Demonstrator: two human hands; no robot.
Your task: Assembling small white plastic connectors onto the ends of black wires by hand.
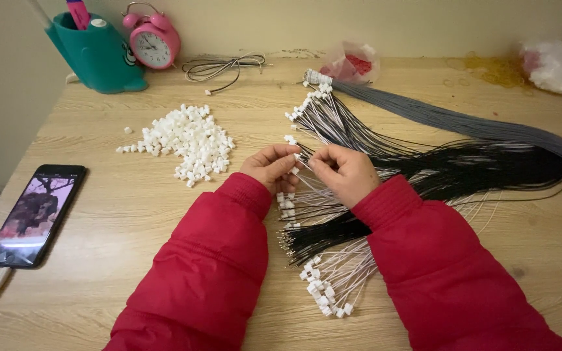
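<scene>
My left hand [270,166] and my right hand [344,172] meet over the middle of the wooden table [131,214], both in red padded sleeves. Between their fingertips sits a small white plastic connector [298,157] on thin wires; the left pinches the connector, the right pinches the wire end. Beneath the hands lies a spread of black and white wires [333,227], many ending in white connectors. A pile of loose white connectors [187,140] lies to the left of my left hand.
A grey wire bundle [463,123] runs to the right edge. A smartphone [35,214] with a lit screen and cable lies at left. At the back stand a teal holder [99,55], a pink alarm clock [154,40], a coiled cable [222,67] and plastic bags [557,64].
</scene>
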